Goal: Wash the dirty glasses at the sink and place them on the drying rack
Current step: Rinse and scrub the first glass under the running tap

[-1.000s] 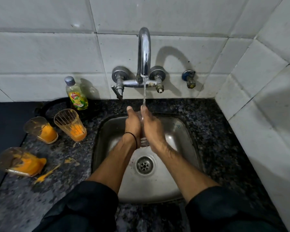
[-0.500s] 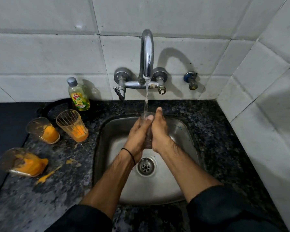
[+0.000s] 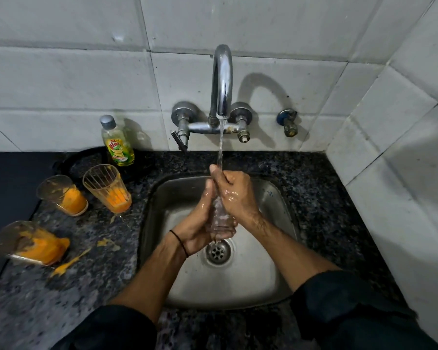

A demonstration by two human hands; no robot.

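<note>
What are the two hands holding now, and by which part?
A clear glass, clasped by its sides between the left hand and the right hand.

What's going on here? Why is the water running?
Someone is washing a clear glass under the running tap, over the sink. The left hand and right hand both hold it. Three orange-smeared glasses wait on the counter at the left, near a soap bottle. No drying rack is in view.
</note>
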